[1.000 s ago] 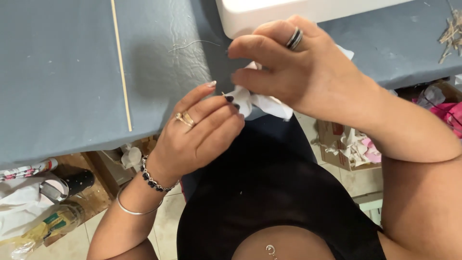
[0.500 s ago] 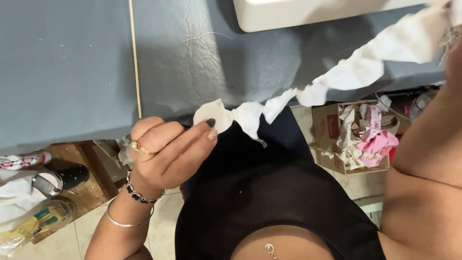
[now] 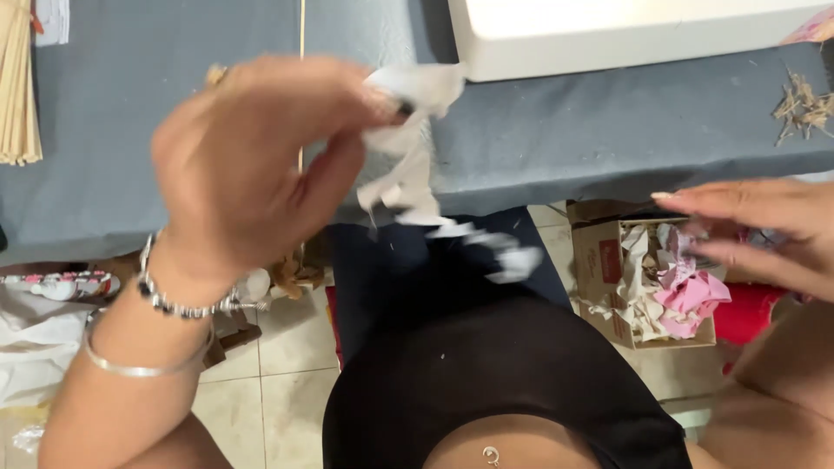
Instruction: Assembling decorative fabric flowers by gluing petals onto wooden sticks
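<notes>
White fabric strip point(image 3: 408, 178) up in the air — blurred by motion, so its scalloped edges and its lower end near the black lap are hard to make out. Left hand point(image 3: 252, 165) is raised in front of the grey table point(image 3: 113, 113), fingers curled, and it pinches the top of the strip between thumb and fingertips; a ring and two bracelets show, though the palm side is turned away. From that pinch the strip hangs down and trails right, ending over the dark clothing just past the table's front edge. Right hand point(image 3: 764, 230) comes in from the right border, partly cut off, fingers stretched out flat and spread — nothing in it. It hovers above a cardboard box point(image 3: 608, 260) on the floor, stuffed with pale and pink scraps point(image 3: 686, 295). White machine base point(image 3: 625, 35) sits at the table's far side, its top out of frame. Thin wooden stick point(image 3: 301, 35) lies on the cloth, mostly hidden behind the left hand; a bundle of sticks point(image 3: 17, 82) is cropped at the left edge. Between the two hands there is open space above the lap.
</notes>
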